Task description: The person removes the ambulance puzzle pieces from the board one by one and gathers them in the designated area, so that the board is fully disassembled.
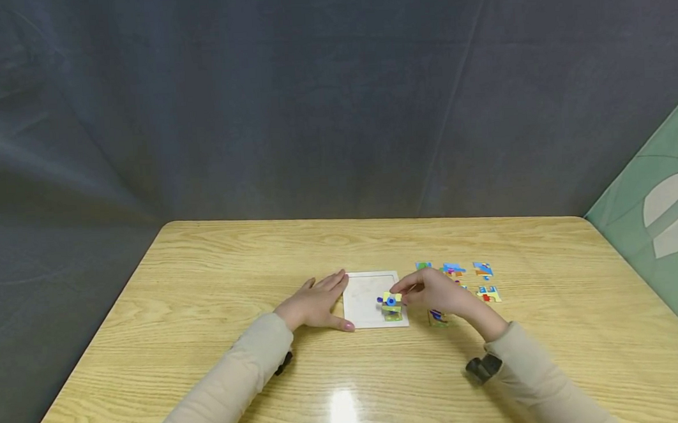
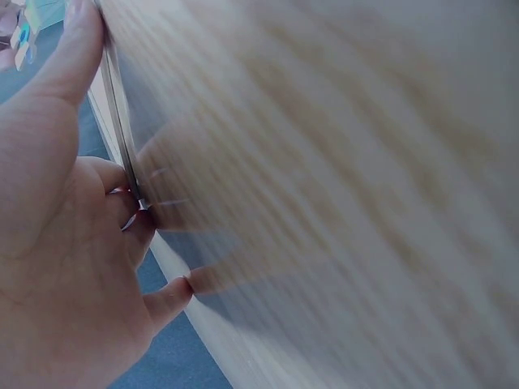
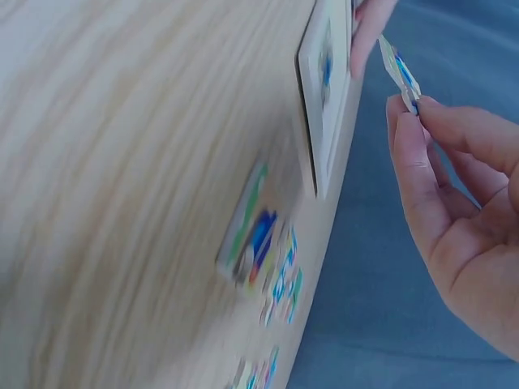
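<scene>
A white puzzle tray (image 1: 362, 300) lies flat on the wooden table. My left hand (image 1: 320, 300) rests along its left edge, thumb and fingers spread; the left wrist view shows the fingers touching the tray's side (image 2: 119, 121). Between thumb and fingertips, my right hand (image 1: 435, 291) pinches a yellow and blue jigsaw piece (image 1: 391, 300), raised above the tray's right part. Below it, a greenish jigsaw piece (image 1: 393, 318) lies in the tray's near right corner, partly hidden in the head view. The right wrist view shows the held piece (image 3: 401, 74) tilted and off the tray.
Several loose jigsaw pieces lie right of the tray, among them a blue and orange piece (image 1: 483, 269) and a yellow and red piece (image 1: 488, 294). One piece (image 1: 437, 319) is partly under my right hand. A dark curtain (image 1: 333, 109) hangs behind the table (image 1: 232, 255).
</scene>
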Available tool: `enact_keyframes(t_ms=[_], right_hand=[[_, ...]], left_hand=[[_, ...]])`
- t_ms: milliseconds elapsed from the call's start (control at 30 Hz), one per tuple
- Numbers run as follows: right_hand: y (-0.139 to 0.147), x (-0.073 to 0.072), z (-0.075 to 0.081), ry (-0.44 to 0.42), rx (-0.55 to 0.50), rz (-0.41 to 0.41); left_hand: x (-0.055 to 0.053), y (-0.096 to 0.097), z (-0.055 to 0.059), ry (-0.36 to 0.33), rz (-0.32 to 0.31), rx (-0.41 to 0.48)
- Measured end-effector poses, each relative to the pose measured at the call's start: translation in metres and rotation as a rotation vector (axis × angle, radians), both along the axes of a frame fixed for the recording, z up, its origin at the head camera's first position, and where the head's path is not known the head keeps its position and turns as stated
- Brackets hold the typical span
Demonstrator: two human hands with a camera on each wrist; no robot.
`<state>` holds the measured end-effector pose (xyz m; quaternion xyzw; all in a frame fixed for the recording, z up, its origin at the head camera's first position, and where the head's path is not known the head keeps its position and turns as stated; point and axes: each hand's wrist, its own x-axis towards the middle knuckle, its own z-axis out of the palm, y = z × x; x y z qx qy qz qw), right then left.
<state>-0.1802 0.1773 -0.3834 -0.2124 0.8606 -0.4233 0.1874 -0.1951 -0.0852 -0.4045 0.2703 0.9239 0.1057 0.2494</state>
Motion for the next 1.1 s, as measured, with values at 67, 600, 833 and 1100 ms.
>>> enact_keyframes(t_ms=[67, 600, 833, 1100], right_hand=[[0.006, 0.0, 0.0, -0.015, 0.0, -0.005], [0.044, 0.005, 0.0, 0.034, 0.034, -0.065], [0.06, 0.01, -0.001, 0.034, 0.054, -0.104], [0.081, 0.017, -0.003, 0.008, 0.048, -0.121]], left_hand=[[0.0, 0.0, 0.0, 0.001, -0.001, 0.005], [0.0, 0.001, -0.001, -0.003, 0.005, 0.003], [0.0, 0.001, -0.001, -0.006, 0.007, 0.002], [-0.002, 0.0, -0.004, 0.0, 0.003, 0.001]])
